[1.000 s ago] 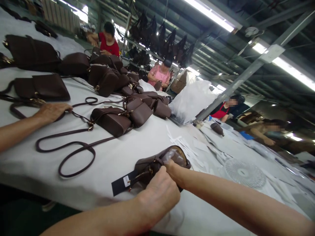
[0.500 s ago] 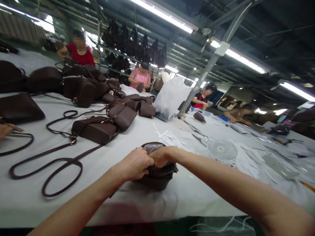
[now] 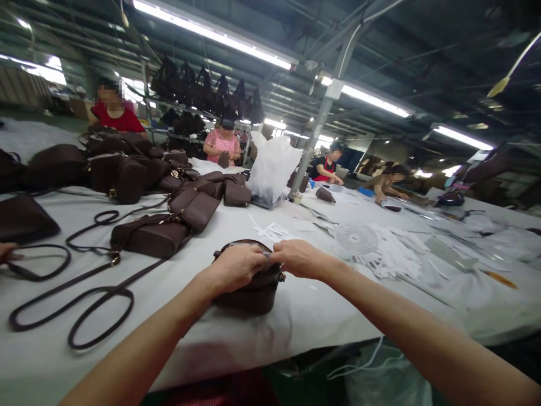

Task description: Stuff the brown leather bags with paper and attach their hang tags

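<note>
Both hands have shifted at the brown bag [image 3: 251, 299]: half a second ago the right hand [image 3: 296, 258] reached down at its mouth, and now it sits higher, at the top edge, beside the left hand [image 3: 239, 268]. Compared with one second ago, the bag is turned, with a dark side facing the viewer, and the camera view has swung as well.

The bag rests on the white-covered tabletop [image 3: 236, 349], at the centre of the frame, slightly below the middle. The left fingers are folded over its top edge and hold it. The right fingers are bunched narrow at the same edge, close to the left ones; what lies between them cannot be determined.

Other brown bags [image 3: 147, 235] are heaped from the left edge towards the centre, a long strap [image 3: 87, 347] lying looped at lower left. At the far left edge, part of a co-worker's hand [image 3: 6, 252] shows beside another strap loop.

White paper strips [image 3: 274, 230] lie just beyond the bag. A round fan [image 3: 355, 241] lies right of centre, with an orange object [image 3: 501, 279] farther right. A clear plastic sack [image 3: 274, 169] stands at upper centre.
</note>
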{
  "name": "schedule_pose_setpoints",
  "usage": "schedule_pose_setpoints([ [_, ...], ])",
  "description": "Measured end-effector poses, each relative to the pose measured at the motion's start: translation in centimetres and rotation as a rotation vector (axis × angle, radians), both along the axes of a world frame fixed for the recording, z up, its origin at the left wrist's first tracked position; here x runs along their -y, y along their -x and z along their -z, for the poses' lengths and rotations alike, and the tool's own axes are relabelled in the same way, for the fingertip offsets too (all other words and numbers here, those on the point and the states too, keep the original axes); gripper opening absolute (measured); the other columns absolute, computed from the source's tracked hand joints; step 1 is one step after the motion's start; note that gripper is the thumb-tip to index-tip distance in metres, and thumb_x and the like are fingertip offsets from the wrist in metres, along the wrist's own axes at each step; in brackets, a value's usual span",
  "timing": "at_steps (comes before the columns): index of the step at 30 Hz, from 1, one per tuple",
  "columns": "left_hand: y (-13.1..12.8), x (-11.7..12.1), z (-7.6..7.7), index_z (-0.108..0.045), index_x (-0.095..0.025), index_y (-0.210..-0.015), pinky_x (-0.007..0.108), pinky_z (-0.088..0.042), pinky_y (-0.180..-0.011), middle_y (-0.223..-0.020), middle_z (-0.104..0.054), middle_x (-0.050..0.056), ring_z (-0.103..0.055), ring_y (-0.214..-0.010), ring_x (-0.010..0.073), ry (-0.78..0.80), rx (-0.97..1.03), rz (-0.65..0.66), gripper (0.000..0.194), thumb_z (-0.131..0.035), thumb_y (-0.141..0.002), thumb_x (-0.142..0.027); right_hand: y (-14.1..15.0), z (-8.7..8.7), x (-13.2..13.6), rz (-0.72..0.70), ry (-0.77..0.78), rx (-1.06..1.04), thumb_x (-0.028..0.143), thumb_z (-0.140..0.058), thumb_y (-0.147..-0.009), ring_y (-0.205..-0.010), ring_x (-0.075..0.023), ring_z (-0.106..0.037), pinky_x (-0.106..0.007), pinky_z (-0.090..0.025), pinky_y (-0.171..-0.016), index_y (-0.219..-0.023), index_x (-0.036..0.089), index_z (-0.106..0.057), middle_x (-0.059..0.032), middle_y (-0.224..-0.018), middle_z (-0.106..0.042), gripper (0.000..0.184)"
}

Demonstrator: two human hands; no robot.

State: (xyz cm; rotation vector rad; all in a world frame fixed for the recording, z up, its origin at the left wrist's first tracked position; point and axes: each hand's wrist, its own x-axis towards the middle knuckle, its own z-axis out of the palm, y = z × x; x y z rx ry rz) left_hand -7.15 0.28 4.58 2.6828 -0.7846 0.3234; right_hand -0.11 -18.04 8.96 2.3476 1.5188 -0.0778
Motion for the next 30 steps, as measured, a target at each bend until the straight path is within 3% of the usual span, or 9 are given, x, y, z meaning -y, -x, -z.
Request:
schedule_pose_setpoints([
  [3, -2.1, 0.1, 1.1, -0.068, -0.019, -0.092, 0.026, -0.046, -0.09, -0.104, -0.067, 0.004, -0.061, -0.1, 0.0176, 0.052, -0.081, 0.078, 0.029, -0.043, -0.082, -0.006, 0.8, 0.3, -0.7, -0.06, 0.021, 0.047, 0.006, -0.052, -0.082, -0.09, -0.0223, -0.061, -0.026, -0.041, -0.066, -0.094, 0.016, -0.067, -0.011, -0.098, -0.065, 0.022],
  [6, -3.3, 0.2, 1.7, -0.066, -0.018, -0.095, 0.029, -0.045, -0.095, -0.109, -0.065, 0.005, -0.059, -0.105, 0.0195, 0.065, -0.179, 0.113, 0.032, -0.051, -0.071, -0.003, 0.6, -0.1, -1.5, -0.018, 0.026, -0.043, 0.003, -0.054, -0.078, -0.087, -0.0214, -0.062, -0.026, -0.041, -0.065, -0.094, 0.016, -0.067, -0.0099, -0.096, -0.067, 0.024],
  [8, -3.6, 0.4, 1.8, -0.064, -0.017, -0.098, 0.03, -0.048, -0.091, -0.108, -0.065, 0.006, -0.06, -0.102, 0.0223, 0.066, -0.247, 0.065, 0.038, -0.057, -0.063, -0.004, -0.3, -0.7, -1.8, 0.013, -0.076, -0.183, 0.005, -0.055, -0.078, -0.087, -0.0198, -0.061, -0.025, -0.041, -0.069, -0.097, 0.019, -0.066, -0.0063, -0.094, -0.067, 0.026],
  [12, -3.5, 0.6, 1.7, -0.063, -0.014, -0.1, 0.031, -0.049, -0.084, -0.102, -0.068, 0.006, -0.061, -0.096, 0.0237, 0.187, -0.306, 0.009, 0.043, -0.059, -0.058, -0.004, -2.0, -1.5, -1.8, 0.179, -0.443, -0.517, 0.009, -0.051, -0.079, -0.074, -0.0145, -0.059, -0.022, -0.043, -0.064, -0.095, 0.015, -0.062, -0.0005, -0.078, -0.063, 0.02],
  [15, -3.4, 0.1, 1.8, -0.065, -0.014, -0.096, 0.027, -0.049, -0.077, -0.092, -0.069, 0.003, -0.062, -0.086, 0.0204, 0.349, -0.373, 0.06, 0.034, -0.058, -0.063, -0.011, -2.4, -1.1, -1.9, 0.29, -0.51, -0.681, 0.005, -0.049, -0.075, -0.061, -0.0117, -0.057, -0.02, -0.043, -0.055, -0.091, 0.015, -0.059, 0.0038, -0.065, -0.057, 0.021],
  [18, -3.4, -0.6, 2.0, -0.067, -0.014, -0.095, 0.024, -0.046, -0.071, -0.086, -0.068, 0.002, -0.061, -0.08, 0.0183, 0.46, -0.43, 0.075, 0.032, -0.053, -0.067, -0.014, -2.0, -0.2, -2.2, 0.288, -0.513, -0.697, 0.003, -0.051, -0.072, -0.058, -0.0109, -0.058, -0.019, -0.044, -0.053, -0.086, 0.016, -0.059, 0.0041, -0.065, -0.059, 0.021],
  [23, -2.9, -1.1, 1.4, -0.067, -0.015, -0.075, 0.022, -0.04, -0.062, -0.069, -0.063, -0.001, -0.056, -0.069, 0.0162, 0.462, -0.435, -0.003, 0.023, -0.051, -0.059, -0.01, -1.7, 0.9, -2.5, 0.257, -0.613, -0.688, 0.006, -0.053, -0.073, -0.053, -0.01, -0.059, -0.019, -0.044, -0.048, -0.083, 0.018, -0.06, 0.005, -0.067, -0.059, 0.018],
  [28, -2.0, -1.0, 0.4, -0.065, -0.013, -0.089, 0.023, -0.04, -0.062, -0.074, -0.062, 0.0, -0.054, -0.07, 0.0153, 0.689, -0.539, 0.043, 0.029, -0.056, -0.062, -0.018, -1.9, 1.3, -2.2, 0.272, -0.752, -0.697, 0.012, -0.053, -0.077, -0.05, -0.0097, -0.059, -0.02, -0.045, -0.047, -0.089, 0.02, -0.057, 0.0039, -0.076, -0.062, 0.015],
  [30, -1.8, -1.0, 0.5, -0.063, -0.013, -0.085, 0.023, -0.04, -0.062, -0.072, -0.059, -0.001, -0.053, -0.068, 0.0143, 0.771, -0.532, 0.007, 0.023, -0.057, -0.068, -0.026, -2.2, 1.5, -1.9, 0.207, -0.722, -0.607, 0.017, -0.058, -0.078, -0.056, -0.0111, -0.06, -0.022, -0.045, -0.053, -0.093, 0.02, -0.058, 0.0018, -0.082, -0.064, 0.016],
])
